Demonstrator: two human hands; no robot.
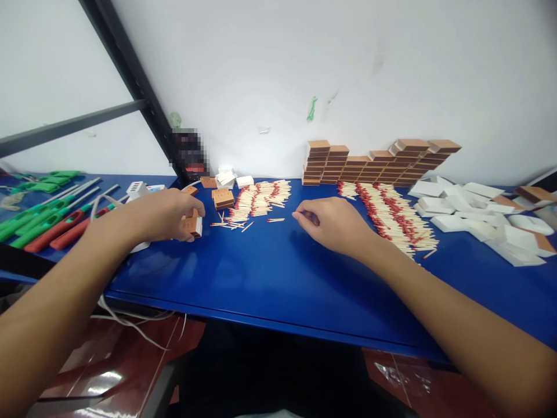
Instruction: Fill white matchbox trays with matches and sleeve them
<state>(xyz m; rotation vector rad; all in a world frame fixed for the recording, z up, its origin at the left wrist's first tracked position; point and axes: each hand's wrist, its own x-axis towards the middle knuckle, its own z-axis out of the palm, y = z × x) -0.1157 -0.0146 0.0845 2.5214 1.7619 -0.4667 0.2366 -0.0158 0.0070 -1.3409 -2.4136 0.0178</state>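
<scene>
My left hand (167,213) is closed around a small brown matchbox (192,224), above the blue table near the left. My right hand (328,223) hovers over the middle of the table with its thumb and fingertips pinched together. Whatever its fingertips hold, if anything, is too small to make out. A pile of red-tipped matches (256,198) lies between the hands, with a few strays at its front. Beside that pile sits a short stack of brown matchboxes (223,198). Long rows of matches (391,217) lie behind and right of my right hand.
Stacked matchboxes (361,168) line the wall. White matchbox trays (470,209) are heaped at the right, with others (226,177) at the back left. Green and red long-necked lighters (65,217), a power strip (138,188) and white cables (130,325) occupy the left, by a black metal frame (130,69).
</scene>
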